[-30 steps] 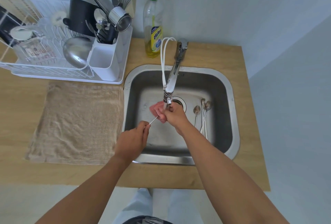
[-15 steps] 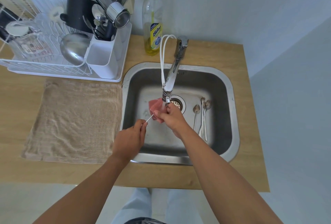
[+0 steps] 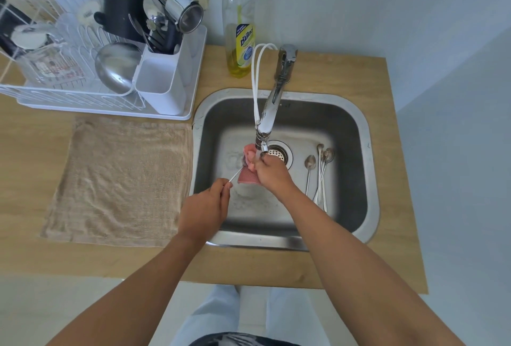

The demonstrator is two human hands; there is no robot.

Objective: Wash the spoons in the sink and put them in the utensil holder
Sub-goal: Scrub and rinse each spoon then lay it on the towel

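Two bare forearms enter from 7 and 5 o'clock, without sleeves, watch or rings. The left hand (image 3: 203, 211) and right hand (image 3: 272, 174) are ungloved. At 6 o'clock, pale grey-blue trousers (image 3: 210, 315) cover both legs; above them, at the frame's edge, lies a dark patterned garment hem (image 3: 243, 340).

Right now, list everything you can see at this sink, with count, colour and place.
sink: one, steel, set in the wooden counter
tap: one, chrome, running over the sink
spoon: one, silver, held under the tap
sponge: one, pink, around the spoon's bowl
spoons: several, silver, sink floor right
soap bottle: one, yellow liquid, green cap, behind the sink
utensil holder: one, white, on the dish rack
dish rack: one, white, counter left
towel: one, beige, left of the sink
left hand: pinches the spoon handle
right hand: grips the sponge
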